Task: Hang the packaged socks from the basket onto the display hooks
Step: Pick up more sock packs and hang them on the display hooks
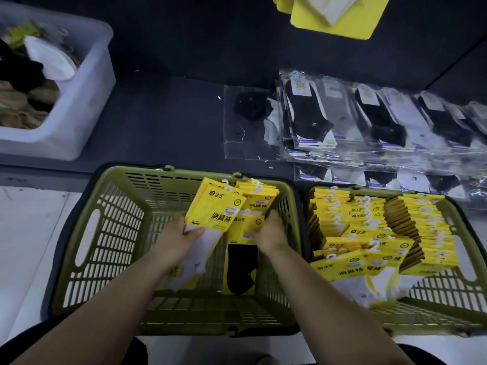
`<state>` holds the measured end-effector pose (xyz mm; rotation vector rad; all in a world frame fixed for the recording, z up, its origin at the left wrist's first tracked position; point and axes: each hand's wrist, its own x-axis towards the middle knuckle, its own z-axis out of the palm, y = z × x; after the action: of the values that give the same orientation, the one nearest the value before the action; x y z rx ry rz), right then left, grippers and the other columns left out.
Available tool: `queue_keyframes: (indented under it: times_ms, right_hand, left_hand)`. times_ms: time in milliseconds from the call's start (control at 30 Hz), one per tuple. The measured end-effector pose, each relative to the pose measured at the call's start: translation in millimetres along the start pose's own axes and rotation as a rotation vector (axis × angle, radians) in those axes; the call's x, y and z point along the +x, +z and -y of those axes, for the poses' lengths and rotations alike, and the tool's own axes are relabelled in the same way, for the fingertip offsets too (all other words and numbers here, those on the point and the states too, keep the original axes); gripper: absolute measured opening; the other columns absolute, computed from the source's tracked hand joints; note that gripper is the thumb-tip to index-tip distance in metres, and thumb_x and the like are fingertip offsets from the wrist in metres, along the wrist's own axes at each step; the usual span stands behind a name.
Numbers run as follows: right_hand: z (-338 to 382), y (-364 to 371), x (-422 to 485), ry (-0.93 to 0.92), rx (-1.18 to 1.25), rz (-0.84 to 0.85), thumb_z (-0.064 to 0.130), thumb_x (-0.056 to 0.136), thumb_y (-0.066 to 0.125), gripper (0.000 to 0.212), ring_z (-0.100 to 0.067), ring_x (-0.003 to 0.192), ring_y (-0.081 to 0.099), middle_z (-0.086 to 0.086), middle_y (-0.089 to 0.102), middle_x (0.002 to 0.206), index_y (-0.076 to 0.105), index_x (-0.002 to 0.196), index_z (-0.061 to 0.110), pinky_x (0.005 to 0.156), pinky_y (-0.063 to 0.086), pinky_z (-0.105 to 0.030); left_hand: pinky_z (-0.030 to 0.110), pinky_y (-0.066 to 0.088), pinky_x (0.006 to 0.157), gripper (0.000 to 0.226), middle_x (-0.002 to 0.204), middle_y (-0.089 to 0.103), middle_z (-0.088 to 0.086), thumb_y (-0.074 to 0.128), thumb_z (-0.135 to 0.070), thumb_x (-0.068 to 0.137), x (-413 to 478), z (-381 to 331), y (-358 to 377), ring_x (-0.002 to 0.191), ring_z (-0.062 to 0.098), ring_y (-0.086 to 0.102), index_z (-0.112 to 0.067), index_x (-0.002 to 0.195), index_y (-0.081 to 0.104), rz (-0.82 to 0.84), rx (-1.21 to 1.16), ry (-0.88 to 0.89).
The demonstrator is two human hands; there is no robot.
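Both my hands reach into the olive-green basket [110, 233] in front of me. My left hand [181, 238] grips a yellow sock pack [213, 206] with a white hook, white socks hanging below it. My right hand [268, 233] holds a stack of yellow sock packs [259, 201] against the basket's right wall. A pack with black socks [241, 270] lies on the basket floor. A second green basket [453, 293] to the right holds several yellow packs [374, 222]. Yellow packs [332, 14] hang at the top; their display hooks are out of view.
A grey plastic bin [79, 106] with loose socks stands at the back left on the dark shelf. Clear-bagged black and white socks [369, 119] lie stacked at the back right. White floor [26, 233] shows to the left of the baskets.
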<state>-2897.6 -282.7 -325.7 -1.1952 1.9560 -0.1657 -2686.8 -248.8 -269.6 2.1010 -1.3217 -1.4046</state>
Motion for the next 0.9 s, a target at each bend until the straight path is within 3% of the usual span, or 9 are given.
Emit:
queue_keyframes:
  times_ms: [133,300,467,567,633,700,767,833,900]
  right_hand:
    - [-3.0,39.2,15.4,0.137,0.088,-0.003,0.028,0.083,0.071,0.085,-0.033,0.129,0.040,-0.016,0.031,0.144,0.016,0.143,0.005,0.099,0.041,-0.040]
    - [-0.3,56.8,34.7,0.189,0.131,-0.176,0.032,0.085,0.069,0.065,-0.035,0.121,0.047,-0.018,0.043,0.134,0.034,0.130,0.002,0.091,0.043,-0.039]
    - [-7.1,39.9,5.8,0.061,0.369,-0.151,0.028,0.091,0.062,0.024,-0.023,0.092,0.065,-0.012,0.068,0.107,0.065,0.106,0.009,0.062,0.043,-0.020]
    - [-7.7,13.8,-25.6,-0.049,0.536,-0.302,0.037,0.094,0.055,0.023,-0.009,0.081,0.064,-0.002,0.068,0.094,0.062,0.097,0.016,0.059,0.043,-0.017]
    - [0.9,-4.1,-42.6,-0.150,0.692,-0.320,0.049,0.090,0.053,0.036,0.000,0.084,0.064,0.005,0.068,0.094,0.061,0.106,0.017,0.065,0.047,-0.010]
    - [16.4,-12.2,-50.3,-0.220,0.786,-0.196,0.063,0.080,0.050,0.058,-0.004,0.106,0.061,0.006,0.066,0.113,0.058,0.120,0.022,0.090,0.049,-0.024]
    - [34.6,-6.8,-54.2,-0.285,0.720,-0.122,0.059,0.083,0.049,0.052,-0.011,0.122,0.051,0.004,0.054,0.131,0.055,0.123,0.026,0.107,0.038,-0.029]
    - [50.7,8.8,-59.1,-0.371,0.675,-0.149,0.040,0.092,0.049,0.024,0.006,0.118,0.044,0.016,0.041,0.126,0.055,0.113,0.029,0.100,0.030,-0.006]
    - [60.2,26.7,-63.4,-0.386,0.704,-0.229,0.032,0.095,0.049,0.023,0.022,0.108,0.039,0.024,0.032,0.119,0.053,0.115,0.022,0.085,0.028,0.006]
  left_hand:
    - [0.029,0.036,0.064,0.029,0.103,0.061,0.014,0.061,-0.022,0.091,-1.8,15.2,-7.6,0.095,0.027,0.057,-0.002,0.112,0.055,-0.076,-0.007,-0.027]
    - [0.028,0.041,0.067,0.027,0.101,0.062,0.007,0.061,-0.021,0.091,-4.8,27.0,-13.3,0.094,0.024,0.059,-0.009,0.114,0.055,-0.045,-0.058,0.009]
    - [0.018,0.031,0.054,0.010,0.090,0.054,0.001,0.051,-0.026,0.096,0.5,24.9,-10.7,0.072,0.005,0.048,-0.018,0.103,0.049,-0.088,-0.045,0.023]
    - [0.022,0.034,0.055,0.016,0.087,0.055,0.001,0.046,-0.030,0.098,6.4,20.9,-10.9,0.069,0.006,0.048,-0.018,0.109,0.048,-0.124,-0.096,0.019]
    - [0.027,0.035,0.057,0.014,0.082,0.054,-0.004,0.046,-0.029,0.099,9.1,19.3,-11.4,0.070,0.011,0.050,-0.020,0.109,0.047,-0.135,-0.168,0.031]
    - [0.026,0.035,0.060,0.009,0.084,0.054,-0.010,0.046,-0.028,0.099,9.7,16.9,-11.8,0.077,0.011,0.051,-0.025,0.107,0.047,-0.118,-0.238,0.039]
    - [0.026,0.037,0.070,0.006,0.093,0.058,-0.011,0.045,-0.031,0.099,8.8,14.8,-11.0,0.089,0.011,0.053,-0.031,0.104,0.049,-0.055,-0.332,0.021]
    - [0.027,0.036,0.085,0.012,0.100,0.059,-0.014,0.043,-0.040,0.098,6.5,14.5,-8.7,0.096,0.007,0.054,-0.036,0.100,0.054,0.042,-0.442,-0.006]
    - [0.023,0.034,0.086,0.016,0.096,0.056,-0.028,0.043,-0.056,0.089,1.8,14.2,-6.6,0.088,-0.009,0.051,-0.046,0.097,0.052,0.138,-0.422,0.019]
